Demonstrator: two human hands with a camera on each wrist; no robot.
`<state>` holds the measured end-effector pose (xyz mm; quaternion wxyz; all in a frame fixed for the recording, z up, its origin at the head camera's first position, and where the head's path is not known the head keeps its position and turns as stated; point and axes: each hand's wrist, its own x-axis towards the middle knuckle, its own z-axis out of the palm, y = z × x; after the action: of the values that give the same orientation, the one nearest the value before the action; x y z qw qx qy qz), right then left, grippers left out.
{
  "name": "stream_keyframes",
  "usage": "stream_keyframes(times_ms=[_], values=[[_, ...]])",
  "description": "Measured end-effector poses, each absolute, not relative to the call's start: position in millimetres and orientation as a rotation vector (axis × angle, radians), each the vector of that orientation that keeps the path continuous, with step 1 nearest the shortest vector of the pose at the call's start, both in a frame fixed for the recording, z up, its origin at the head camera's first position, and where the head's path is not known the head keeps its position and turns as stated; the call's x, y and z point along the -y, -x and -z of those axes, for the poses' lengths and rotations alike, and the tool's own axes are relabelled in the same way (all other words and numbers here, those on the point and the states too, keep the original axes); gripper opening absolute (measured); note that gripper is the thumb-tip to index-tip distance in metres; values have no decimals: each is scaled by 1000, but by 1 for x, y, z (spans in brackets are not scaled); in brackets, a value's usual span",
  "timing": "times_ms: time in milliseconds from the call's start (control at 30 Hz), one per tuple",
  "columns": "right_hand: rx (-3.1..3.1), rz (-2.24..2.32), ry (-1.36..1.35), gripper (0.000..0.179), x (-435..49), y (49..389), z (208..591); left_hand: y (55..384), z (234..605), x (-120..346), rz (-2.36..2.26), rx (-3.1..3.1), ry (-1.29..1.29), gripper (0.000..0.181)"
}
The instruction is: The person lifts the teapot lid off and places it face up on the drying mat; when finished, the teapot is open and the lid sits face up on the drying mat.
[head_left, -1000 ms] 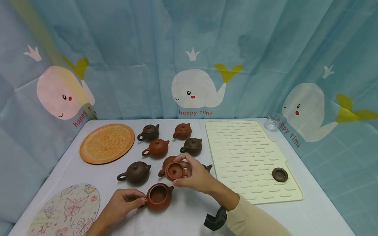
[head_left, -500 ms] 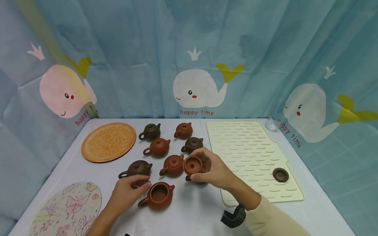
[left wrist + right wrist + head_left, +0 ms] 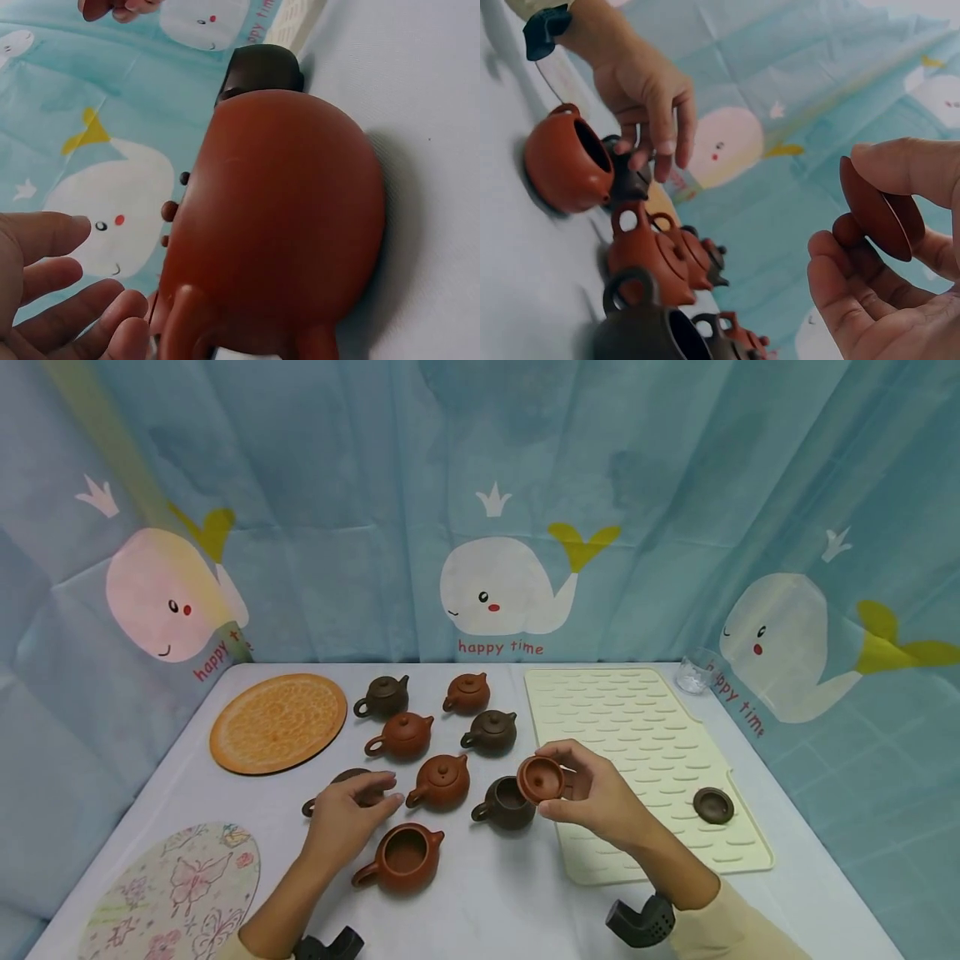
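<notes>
A reddish-brown teapot lid [image 3: 540, 779] is pinched between the thumb and fingers of my right hand [image 3: 603, 800], its hollow inside facing up toward the head camera. Just left of it stands a dark brown teapot [image 3: 510, 814] without a lid. My left hand [image 3: 345, 820] hovers with loosely bent fingers, holding nothing, and partly hides a dark teapot [image 3: 349, 773]. Below that hand sits a lidless red teapot [image 3: 408, 878], whose round body [image 3: 277, 217] fills much of the left wrist view. In the right wrist view, the lid [image 3: 874, 214] appears edge-on.
Several lidded teapots, including a red one [image 3: 441, 783], stand mid-table. A cream mat [image 3: 607, 727] at right bears a dark lid [image 3: 713, 806]. A clear glass [image 3: 694, 673] stands at the back right. Two round mats, orange [image 3: 277, 722] and patterned [image 3: 187, 893], lie at left.
My left hand has let go of the red teapot's handle and moved up toward the dark teapot. My right hand has carried the red lid rightward, past the dark lidless teapot.
</notes>
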<state>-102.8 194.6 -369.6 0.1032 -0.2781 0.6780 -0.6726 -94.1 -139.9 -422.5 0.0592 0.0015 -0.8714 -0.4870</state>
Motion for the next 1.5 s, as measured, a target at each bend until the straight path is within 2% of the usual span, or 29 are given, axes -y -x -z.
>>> stream_keyframes(times_ms=[433, 1000, 1300, 1500], values=[[-2259, 1930, 841, 53, -238, 98, 362, 114, 428, 125, 1455, 2789, 38, 37], [-2370, 2019, 646, 54, -290, 85, 374, 125, 433, 117, 1347, 2906, 28, 13], [-2497, 1930, 409, 55, -321, 74, 395, 123, 432, 116, 1305, 2915, 48, 11], [-2427, 2004, 412, 53, -334, 69, 413, 123, 431, 117, 1290, 2907, 67, 10]])
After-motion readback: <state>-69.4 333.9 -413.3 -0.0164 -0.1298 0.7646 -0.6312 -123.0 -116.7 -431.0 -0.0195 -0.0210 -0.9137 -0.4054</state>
